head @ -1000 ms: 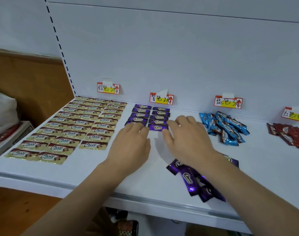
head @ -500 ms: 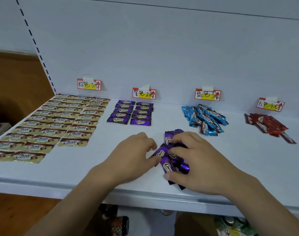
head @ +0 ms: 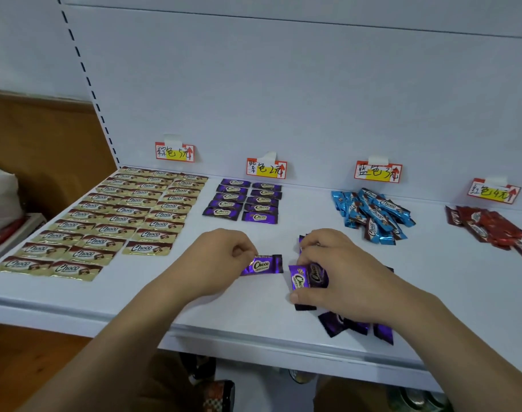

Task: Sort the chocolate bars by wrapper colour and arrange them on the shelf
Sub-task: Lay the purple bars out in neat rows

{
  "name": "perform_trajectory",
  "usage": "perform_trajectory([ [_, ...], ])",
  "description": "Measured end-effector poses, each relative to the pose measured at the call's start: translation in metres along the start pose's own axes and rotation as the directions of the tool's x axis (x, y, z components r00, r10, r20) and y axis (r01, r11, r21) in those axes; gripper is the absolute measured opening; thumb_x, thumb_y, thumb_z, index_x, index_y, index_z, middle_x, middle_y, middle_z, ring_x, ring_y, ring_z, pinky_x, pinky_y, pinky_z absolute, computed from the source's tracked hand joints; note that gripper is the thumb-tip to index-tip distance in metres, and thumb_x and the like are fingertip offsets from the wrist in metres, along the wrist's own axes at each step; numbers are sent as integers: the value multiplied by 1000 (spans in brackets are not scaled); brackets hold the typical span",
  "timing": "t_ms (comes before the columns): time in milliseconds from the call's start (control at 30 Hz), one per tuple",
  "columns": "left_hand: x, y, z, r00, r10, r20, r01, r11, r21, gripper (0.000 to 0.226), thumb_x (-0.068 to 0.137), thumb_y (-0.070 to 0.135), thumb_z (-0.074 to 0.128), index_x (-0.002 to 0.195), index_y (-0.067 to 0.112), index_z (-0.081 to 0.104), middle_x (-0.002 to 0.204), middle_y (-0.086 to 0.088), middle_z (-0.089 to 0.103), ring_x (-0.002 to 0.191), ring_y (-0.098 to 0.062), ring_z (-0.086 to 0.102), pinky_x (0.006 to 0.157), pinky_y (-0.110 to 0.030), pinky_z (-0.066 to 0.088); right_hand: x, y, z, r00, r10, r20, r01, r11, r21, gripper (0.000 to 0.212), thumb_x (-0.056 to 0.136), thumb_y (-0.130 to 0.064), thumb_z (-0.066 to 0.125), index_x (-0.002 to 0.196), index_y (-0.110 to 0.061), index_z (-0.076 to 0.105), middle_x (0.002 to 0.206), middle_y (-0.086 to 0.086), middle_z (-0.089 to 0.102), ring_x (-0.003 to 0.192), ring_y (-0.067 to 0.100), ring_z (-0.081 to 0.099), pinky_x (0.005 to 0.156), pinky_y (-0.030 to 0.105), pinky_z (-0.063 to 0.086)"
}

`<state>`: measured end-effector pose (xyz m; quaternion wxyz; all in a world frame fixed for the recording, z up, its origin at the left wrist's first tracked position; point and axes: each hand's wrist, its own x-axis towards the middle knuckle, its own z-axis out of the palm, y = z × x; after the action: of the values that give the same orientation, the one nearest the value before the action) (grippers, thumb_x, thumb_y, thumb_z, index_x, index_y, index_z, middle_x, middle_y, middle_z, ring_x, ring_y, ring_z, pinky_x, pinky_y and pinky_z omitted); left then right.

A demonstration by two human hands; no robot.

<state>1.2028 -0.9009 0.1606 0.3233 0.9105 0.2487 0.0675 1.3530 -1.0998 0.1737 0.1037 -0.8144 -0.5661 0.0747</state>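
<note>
Left hand (head: 221,257): pinches one purple bar (head: 262,265). Right hand (head: 337,275): grips pile (head: 308,278). Risk: loose bars near shelf (head: 253,331) edge may slide off.

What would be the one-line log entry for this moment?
left hand: pinches one purple bar | right hand: grips loose purple bars | blue pile, red pile: unsorted
</note>
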Motion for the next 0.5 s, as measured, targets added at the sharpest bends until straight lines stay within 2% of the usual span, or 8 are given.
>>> perform_trajectory([
  [100, -4, -8, -3, 989, 39, -145, -30, 998, 60, 14, 103, 25, 61, 102, 32, 73, 91, 18, 70, 86, -2, 63, 70, -17, 48, 6, -7, -2, 993, 11, -117, -1, 996, 90, 24, 89, -57, 71, 104, -39, 65, 108, -22, 55, 106, 1, 48, 94, 30, 48],
  [167, -9, -16, -4, 954, 155, -258, -118, 981, 153, 16, 102, 24, 61, 108, 29, 75, 100, 16, 72, 93, -5, 63, 81, -28, 53, 10, -12, -3, 972, 54, -227, -6, 978, 207, 12, 94, -45, 72, 101, -38, 64, 91, -20, 66, 90, 0, 58, 81, 25, 51],
  [233, -14, -26, -5, 931, 269, -248, -200, 942, 271, 17, 102, 25, 62, 110, 31, 74, 107, 18, 70, 101, -6, 59, 86, -33, 54, 13, -17, -2, 963, 71, -261, -3, 968, 251, 13, 96, -37, 71, 101, -37, 60, 85, -20, 67, 85, -1, 61, 71, 19, 50],
  [333, -19, -38, -6, 939, 318, -129, -266, 911, 314, 15, 100, 28, 64, 111, 35, 72, 114, 21, 66, 108, -2, 56, 91, -31, 54, 14, -12, 5, 973, -36, -229, 69, 988, 139, 13, 96, -27, 68, 103, -36, 63, 97, -22, 69, 91, 2, 62, 78, 28, 54],
  [433, -19, -39, -6, 937, 297, -182, -250, 937, 243, 16, 100, 31, 64, 115, 35, 68, 117, 21, 65, 111, -2, 56, 95, -28, 54, 12, 1, 10, 983, -133, -127, 142, 988, 64, 25, 92, -14, 62, 103, -32, 74, 116, -21, 70, 110, 3, 62, 95, 33, 53],
  [500, -18, -38, -3, 940, 270, -207, -221, 947, 233, 22, 101, 36, 63, 123, 35, 66, 120, 21, 64, 113, -2, 55, 97, -26, 52, 10, 4, 6, 983, -100, -152, 110, 992, 57, 29, 92, -9, 60, 102, -29, 79, 119, -18, 71, 117, 4, 60, 102, 33, 52],
])
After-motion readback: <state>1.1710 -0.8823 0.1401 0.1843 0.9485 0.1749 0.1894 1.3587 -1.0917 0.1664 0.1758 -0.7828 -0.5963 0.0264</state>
